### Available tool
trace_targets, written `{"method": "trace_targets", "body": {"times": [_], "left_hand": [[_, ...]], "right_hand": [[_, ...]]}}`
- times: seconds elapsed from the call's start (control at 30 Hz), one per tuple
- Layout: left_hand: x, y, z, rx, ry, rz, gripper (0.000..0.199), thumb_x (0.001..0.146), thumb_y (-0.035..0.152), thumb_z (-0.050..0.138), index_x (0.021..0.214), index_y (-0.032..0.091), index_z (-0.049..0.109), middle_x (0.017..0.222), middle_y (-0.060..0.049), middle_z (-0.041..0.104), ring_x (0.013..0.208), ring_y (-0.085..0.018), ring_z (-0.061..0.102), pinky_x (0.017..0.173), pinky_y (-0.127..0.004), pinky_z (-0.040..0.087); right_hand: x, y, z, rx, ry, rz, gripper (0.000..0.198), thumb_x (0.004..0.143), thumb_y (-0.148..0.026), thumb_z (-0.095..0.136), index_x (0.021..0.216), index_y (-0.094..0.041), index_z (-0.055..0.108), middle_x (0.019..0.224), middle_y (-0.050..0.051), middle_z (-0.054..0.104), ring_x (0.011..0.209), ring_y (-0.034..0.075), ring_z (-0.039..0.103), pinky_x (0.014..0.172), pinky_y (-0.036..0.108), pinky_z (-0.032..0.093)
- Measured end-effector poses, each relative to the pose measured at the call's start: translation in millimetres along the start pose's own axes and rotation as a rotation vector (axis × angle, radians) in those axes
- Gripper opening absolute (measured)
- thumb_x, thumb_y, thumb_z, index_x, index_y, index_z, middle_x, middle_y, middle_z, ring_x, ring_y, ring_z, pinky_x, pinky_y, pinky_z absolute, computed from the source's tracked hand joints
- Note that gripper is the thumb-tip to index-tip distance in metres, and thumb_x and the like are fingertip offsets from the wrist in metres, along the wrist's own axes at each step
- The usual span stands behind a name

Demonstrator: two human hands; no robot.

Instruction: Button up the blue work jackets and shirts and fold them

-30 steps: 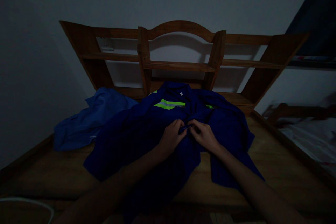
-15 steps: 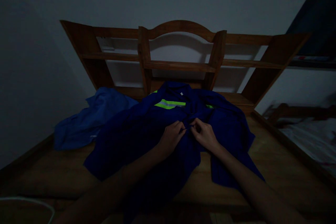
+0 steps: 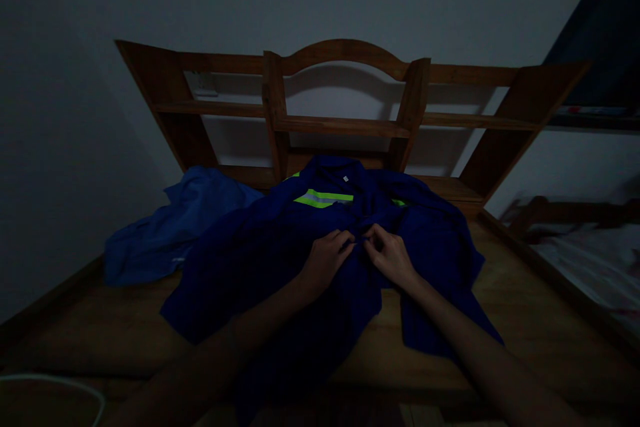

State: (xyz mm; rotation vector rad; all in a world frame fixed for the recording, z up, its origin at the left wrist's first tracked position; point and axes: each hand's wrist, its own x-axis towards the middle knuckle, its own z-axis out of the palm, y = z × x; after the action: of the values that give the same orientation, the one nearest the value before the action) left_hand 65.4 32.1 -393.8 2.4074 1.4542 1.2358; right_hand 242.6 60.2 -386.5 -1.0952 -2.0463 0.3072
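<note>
A dark blue work jacket (image 3: 260, 247) with a yellow-green and silver reflective stripe (image 3: 324, 198) lies spread over the wooden desk, its collar toward the back. My left hand (image 3: 327, 255) pinches the jacket's front edge near the middle. Close beside it, my right hand (image 3: 387, 252) pinches the fabric of the same front opening. The fingertips almost meet. Any button or fastener between them is too dark and small to make out. A small white label (image 3: 345, 179) shows inside the collar.
A lighter blue garment (image 3: 185, 227) lies crumpled on the left. Behind the jacket stands a wooden shelf unit (image 3: 345, 125) against the wall. The desk (image 3: 520, 307) has a raised right edge. A white cable (image 3: 60, 381) curves at the lower left.
Both hands keep their pinch on the jacket front. The left fingertips have shifted slightly up, and the jacket lies nearly as before.
</note>
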Motion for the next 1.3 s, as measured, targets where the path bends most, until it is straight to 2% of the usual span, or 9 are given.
{"method": "trace_targets", "body": {"times": [0.17,1.07,1.3], "left_hand": [[0.5,-4.9,5.3,-0.116,0.066,-0.030,0.021,0.082,0.025,0.059,0.103,0.022,0.056,0.097,0.000,0.064,0.085,-0.014,0.063,0.079,-0.026,0.050],[2.4,1.3,-1.1,-0.074,0.033,-0.024,0.021,0.082,0.020,0.055,0.102,0.022,0.057,0.096,-0.001,0.060,0.088,-0.014,0.059,0.082,-0.027,0.047],[2.1,-2.9,1.7,-0.115,0.043,-0.064,0.019,0.078,0.028,0.064,0.095,0.021,0.059,0.089,0.001,0.061,0.080,-0.013,0.060,0.074,-0.025,0.049]], "right_hand": [[-0.6,-1.0,-0.2,0.049,0.005,0.029,0.007,0.082,-0.022,0.049,0.086,-0.021,0.055,0.062,-0.004,0.054,0.054,0.010,0.052,0.054,0.020,0.035],[-0.9,-6.1,-3.1,0.021,-0.011,-0.011,0.007,0.083,-0.027,0.051,0.085,-0.021,0.055,0.061,-0.004,0.056,0.054,0.011,0.053,0.055,0.021,0.037],[-0.8,-6.6,-4.1,0.024,-0.049,-0.042,0.006,0.084,-0.025,0.049,0.086,-0.021,0.054,0.060,-0.004,0.054,0.053,0.010,0.052,0.055,0.021,0.037]]}}
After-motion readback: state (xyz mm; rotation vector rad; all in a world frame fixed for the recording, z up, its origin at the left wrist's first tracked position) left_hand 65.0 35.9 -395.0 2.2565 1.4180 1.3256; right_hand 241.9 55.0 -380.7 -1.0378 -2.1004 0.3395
